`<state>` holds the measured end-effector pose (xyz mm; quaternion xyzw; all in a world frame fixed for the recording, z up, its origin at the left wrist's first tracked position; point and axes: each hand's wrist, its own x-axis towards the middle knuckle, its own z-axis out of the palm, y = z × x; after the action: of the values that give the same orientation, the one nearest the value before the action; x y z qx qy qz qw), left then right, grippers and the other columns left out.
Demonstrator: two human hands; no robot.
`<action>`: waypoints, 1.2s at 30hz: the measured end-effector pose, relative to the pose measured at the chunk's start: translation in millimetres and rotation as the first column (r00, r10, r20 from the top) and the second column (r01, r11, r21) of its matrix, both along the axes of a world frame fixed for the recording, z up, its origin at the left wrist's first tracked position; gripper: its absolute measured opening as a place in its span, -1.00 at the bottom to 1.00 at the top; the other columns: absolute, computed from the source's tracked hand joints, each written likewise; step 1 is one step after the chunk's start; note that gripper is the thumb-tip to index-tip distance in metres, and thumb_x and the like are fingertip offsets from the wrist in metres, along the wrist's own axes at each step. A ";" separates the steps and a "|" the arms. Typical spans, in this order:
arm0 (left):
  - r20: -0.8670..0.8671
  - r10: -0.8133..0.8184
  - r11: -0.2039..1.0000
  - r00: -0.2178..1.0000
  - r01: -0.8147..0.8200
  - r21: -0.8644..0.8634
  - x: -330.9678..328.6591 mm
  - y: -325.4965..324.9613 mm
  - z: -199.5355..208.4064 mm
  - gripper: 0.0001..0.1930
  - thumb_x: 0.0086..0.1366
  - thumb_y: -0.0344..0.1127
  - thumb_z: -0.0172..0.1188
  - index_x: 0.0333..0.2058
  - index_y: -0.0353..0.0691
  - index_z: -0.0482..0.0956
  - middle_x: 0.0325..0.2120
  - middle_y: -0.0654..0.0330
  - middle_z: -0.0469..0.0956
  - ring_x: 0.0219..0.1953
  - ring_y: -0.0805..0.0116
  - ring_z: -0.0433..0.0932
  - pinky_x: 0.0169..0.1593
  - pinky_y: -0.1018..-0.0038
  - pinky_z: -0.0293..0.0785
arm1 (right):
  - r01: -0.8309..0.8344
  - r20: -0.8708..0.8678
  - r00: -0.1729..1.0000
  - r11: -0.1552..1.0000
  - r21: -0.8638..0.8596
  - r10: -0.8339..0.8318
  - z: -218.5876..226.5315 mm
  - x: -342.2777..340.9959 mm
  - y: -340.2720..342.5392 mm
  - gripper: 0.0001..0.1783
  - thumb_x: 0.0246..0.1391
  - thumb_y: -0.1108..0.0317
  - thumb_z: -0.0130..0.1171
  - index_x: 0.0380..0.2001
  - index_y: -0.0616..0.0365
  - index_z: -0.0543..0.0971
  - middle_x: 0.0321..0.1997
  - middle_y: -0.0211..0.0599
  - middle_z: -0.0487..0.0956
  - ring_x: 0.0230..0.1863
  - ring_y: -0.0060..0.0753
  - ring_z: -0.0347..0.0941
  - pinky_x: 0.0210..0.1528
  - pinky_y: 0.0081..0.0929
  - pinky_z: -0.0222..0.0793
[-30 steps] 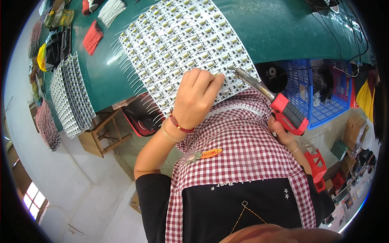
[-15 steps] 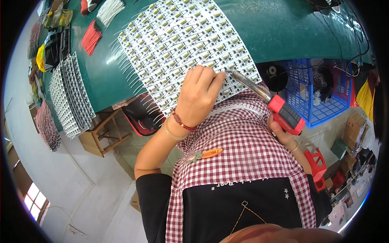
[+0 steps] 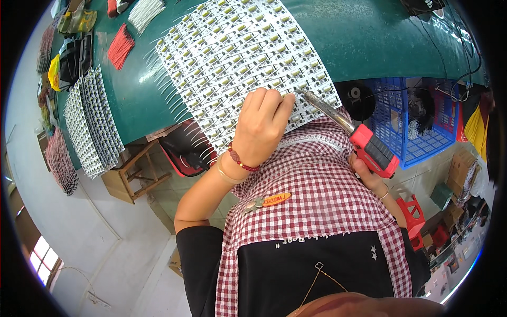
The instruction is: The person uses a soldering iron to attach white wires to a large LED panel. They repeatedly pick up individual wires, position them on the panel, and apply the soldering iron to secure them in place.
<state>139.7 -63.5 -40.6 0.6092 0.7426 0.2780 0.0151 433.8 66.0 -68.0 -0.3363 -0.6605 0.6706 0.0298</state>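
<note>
My right hand [image 3: 366,174] is clamped on the red-and-black handle of a soldering iron [image 3: 374,152], its metal shaft slanting up and leftward to the panel [image 3: 243,58]. My left hand [image 3: 262,122] lies over that same panel with its fingers bunched, the tips just beside the tip of the iron; the pinch is too small and shaded for me to tell whether those tips meet or close on a wire. The panel, white and crowded with small parts, lies on the green table [image 3: 380,45], its near edge jutting past the table's edge toward my checked apron [image 3: 317,195]. I judge it thin, light and fairly stiff, a little springy where it overhangs, with parts that could be knocked loose, so its bare outer rim is the safest hold. The thin wires [image 3: 174,100] sticking out from its left side look soft and easily bent. The iron should be gripped by its handle only, since the shaft may be hot. Counting outward: one iron, one panel under my hands, one bundle of red wires [image 3: 121,47] and one of white wires [image 3: 146,15] beyond it, one stack of similar panels [image 3: 84,127] far left, too overlapped to count, and one blue crate [image 3: 403,132] at right.
</note>
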 end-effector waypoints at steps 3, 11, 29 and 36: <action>0.006 0.010 1.000 1.000 -0.010 -0.001 1.4 1.2 1.2 -0.72 0.00 -0.51 0.17 -0.23 -0.39 0.56 -0.46 0.16 0.32 -0.38 0.25 0.36 -0.29 0.39 0.33 | 0.007 -0.001 1.000 1.000 0.001 -0.007 3.3 -2.4 0.8 -0.81 -0.03 0.38 0.30 -0.35 0.24 0.57 -0.41 -0.28 0.53 -0.44 -0.37 0.46 -0.37 -0.45 0.36; 0.003 0.003 1.000 1.000 -0.003 -0.003 1.5 3.1 0.3 -0.72 0.01 -0.52 0.16 -0.23 -0.39 0.55 -0.45 0.15 0.30 -0.38 0.25 0.35 -0.28 0.39 0.33 | -0.028 0.044 0.999 0.996 0.081 0.024 6.6 -6.4 1.8 -0.80 -0.05 0.41 0.30 -0.32 0.25 0.58 -0.40 -0.29 0.54 -0.41 -0.37 0.47 -0.35 -0.44 0.38; -0.147 0.098 0.991 0.984 -0.083 0.104 0.9 0.4 11.9 -0.72 -0.06 -0.54 0.20 -0.29 -0.22 0.63 -0.51 0.28 0.39 -0.39 0.31 0.39 -0.29 0.39 0.27 | 0.079 -0.088 0.992 0.993 -0.087 -0.086 7.2 -1.8 -4.5 -0.84 0.14 0.42 0.20 -0.23 0.26 0.56 -0.38 -0.38 0.55 -0.36 -0.54 0.45 -0.26 -0.51 0.38; 0.040 0.026 1.000 0.999 -0.027 0.014 -1.5 2.8 3.6 -0.77 -0.04 -0.53 0.17 -0.33 -0.23 0.61 -0.50 0.24 0.35 -0.40 0.29 0.37 -0.30 0.40 0.27 | 0.068 -0.101 0.991 0.981 -0.183 -0.088 10.6 4.6 -1.8 -0.85 0.12 0.39 0.22 -0.29 0.26 0.56 -0.40 -0.37 0.54 -0.39 -0.52 0.44 -0.30 -0.51 0.37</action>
<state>138.2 -60.6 -37.0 0.5936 0.7481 0.2959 0.0217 438.5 64.3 -57.4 -0.3261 -0.5811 0.7431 0.0616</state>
